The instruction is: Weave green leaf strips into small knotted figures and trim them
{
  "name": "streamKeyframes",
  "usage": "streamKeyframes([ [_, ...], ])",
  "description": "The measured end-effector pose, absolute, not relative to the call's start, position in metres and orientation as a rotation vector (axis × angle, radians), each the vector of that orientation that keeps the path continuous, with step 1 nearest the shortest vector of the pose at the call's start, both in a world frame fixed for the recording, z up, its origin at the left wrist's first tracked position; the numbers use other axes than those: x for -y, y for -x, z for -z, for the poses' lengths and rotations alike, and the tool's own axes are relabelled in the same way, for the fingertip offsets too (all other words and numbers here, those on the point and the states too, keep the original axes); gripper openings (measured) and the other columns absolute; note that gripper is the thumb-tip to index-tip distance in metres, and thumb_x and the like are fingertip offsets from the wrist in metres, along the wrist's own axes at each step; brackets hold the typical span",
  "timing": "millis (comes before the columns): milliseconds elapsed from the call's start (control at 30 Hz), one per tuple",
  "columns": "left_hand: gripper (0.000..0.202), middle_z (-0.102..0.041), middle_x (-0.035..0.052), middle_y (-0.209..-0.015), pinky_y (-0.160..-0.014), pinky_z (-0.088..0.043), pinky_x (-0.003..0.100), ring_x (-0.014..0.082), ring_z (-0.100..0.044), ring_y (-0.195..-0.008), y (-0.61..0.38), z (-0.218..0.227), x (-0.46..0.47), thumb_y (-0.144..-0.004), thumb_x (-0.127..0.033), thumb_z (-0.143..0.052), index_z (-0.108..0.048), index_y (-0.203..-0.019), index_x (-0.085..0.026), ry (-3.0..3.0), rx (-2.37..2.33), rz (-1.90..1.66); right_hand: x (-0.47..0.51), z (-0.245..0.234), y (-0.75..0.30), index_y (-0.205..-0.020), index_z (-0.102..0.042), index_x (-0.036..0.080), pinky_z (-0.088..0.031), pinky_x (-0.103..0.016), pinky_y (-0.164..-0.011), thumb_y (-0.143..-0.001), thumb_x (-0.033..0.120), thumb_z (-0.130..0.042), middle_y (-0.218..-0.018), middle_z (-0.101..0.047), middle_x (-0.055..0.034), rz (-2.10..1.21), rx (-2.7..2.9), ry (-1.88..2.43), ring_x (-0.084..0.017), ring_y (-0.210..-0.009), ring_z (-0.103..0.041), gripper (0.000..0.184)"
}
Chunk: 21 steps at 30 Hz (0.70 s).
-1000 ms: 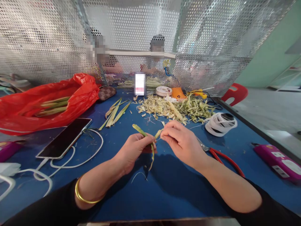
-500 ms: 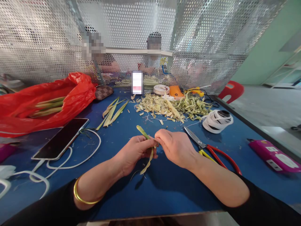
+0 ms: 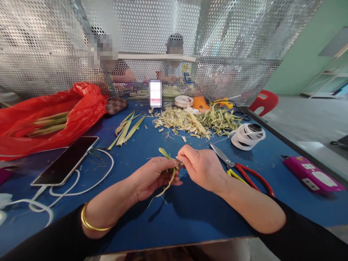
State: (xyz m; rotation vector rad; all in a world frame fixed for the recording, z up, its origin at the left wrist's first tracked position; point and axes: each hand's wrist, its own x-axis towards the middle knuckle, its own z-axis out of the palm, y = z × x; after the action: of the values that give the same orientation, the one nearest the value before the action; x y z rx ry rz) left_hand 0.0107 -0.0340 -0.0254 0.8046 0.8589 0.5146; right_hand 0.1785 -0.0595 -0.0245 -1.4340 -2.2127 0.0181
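Observation:
Over the middle of the blue table, my left hand (image 3: 152,177) is closed on a green-yellow leaf strip (image 3: 164,153). Its green tip sticks up beyond the fingers, and a thin twisted tail hangs down below them with fine fibres. My right hand (image 3: 202,167) pinches at the same strip, right beside the left fingertips; its fingers partly hide what they grip. To the right of that hand lie scissors (image 3: 223,156) with red handles, a yellow-handled tool (image 3: 237,176) partly under them. Beyond stands a spool of white thread (image 3: 247,137).
Shredded leaf scraps (image 3: 187,123) are heaped at the back. Several cut leaves (image 3: 126,130) lie left of them. A red plastic bag (image 3: 84,105), a phone (image 3: 66,159) with a white cable (image 3: 108,174) and a purple packet (image 3: 312,174) flank my arms. A perforated metal screen (image 3: 141,29) has people behind it.
The strip's lower tail looks thinner and more twisted, its end swung left. Both hands stay together on the strip. The whole view has shifted slightly.

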Motion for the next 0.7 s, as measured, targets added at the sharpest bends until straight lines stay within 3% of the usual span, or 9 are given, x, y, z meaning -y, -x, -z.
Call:
streamKeyframes([
  [333, 0.018, -0.063, 0.0046, -0.068, -0.075, -0.057, 0.032, 0.0102, -0.06, -0.06, -0.0102, 0.0257, 0.0314, -0.085, -0.017, -0.056, -0.067, -0.074, -0.008, -0.741, -0.839, -0.493, 0.058, 0.0258, -0.181, -0.083, -0.052, 0.018, -0.023, -0.023, -0.048, -0.093, 0.025, -0.038, -0.057, -0.059, 0.0012, 0.006, 2.174, 1.401, -0.011, -0.047, -0.05, 0.018],
  [700, 0.016, -0.06, 0.0017, -0.063, -0.077, -0.056, 0.035, 0.009, -0.057, -0.054, -0.0105, 0.0247, 0.0314, -0.082, -0.017, -0.058, -0.066, -0.07, -0.009, -0.82, -0.85, -0.481, 0.0563, 0.0246, -0.1845, -0.082, -0.048, 0.019, -0.027, -0.023, -0.049, -0.093, 0.023, -0.037, -0.062, -0.057, 0.0023, -0.079, 2.191, 1.323, -0.011, -0.048, -0.047, 0.016],
])
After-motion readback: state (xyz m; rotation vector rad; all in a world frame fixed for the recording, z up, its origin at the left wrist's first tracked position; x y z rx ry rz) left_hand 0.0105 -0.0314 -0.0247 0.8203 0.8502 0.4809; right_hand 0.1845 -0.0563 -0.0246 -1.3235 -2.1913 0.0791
